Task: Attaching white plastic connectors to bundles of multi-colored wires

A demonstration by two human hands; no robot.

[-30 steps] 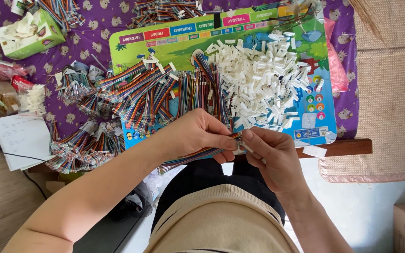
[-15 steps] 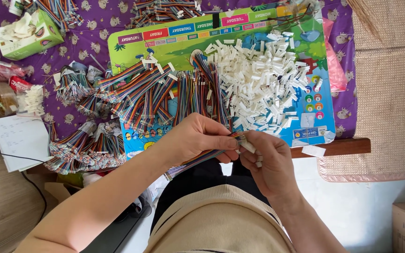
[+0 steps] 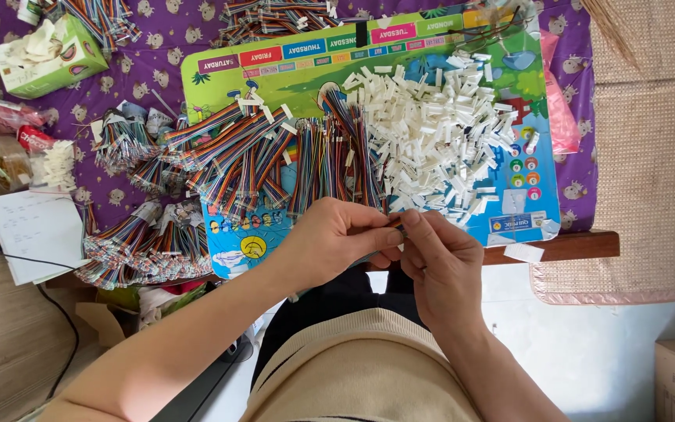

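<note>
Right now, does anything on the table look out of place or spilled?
Nothing looks damaged. One white piece lies alone on the wooden table edge, apart from the white pile. Both hands meet over a small part.

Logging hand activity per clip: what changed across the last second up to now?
Little: the left hand and right hand stayed together at the table edge, pinching a multicoloured ribbon cable; the small white plastic connector seen at the right fingers earlier is now hidden. The pile of white plastic connectors and cable bundles lie unchanged.

rainbow-striped ribbon cables (image 3: 236, 156), white connectors (image 3: 439, 141), purple patterned tablecloth (image 3: 150, 39), green tissue box (image 3: 48, 56)
</note>
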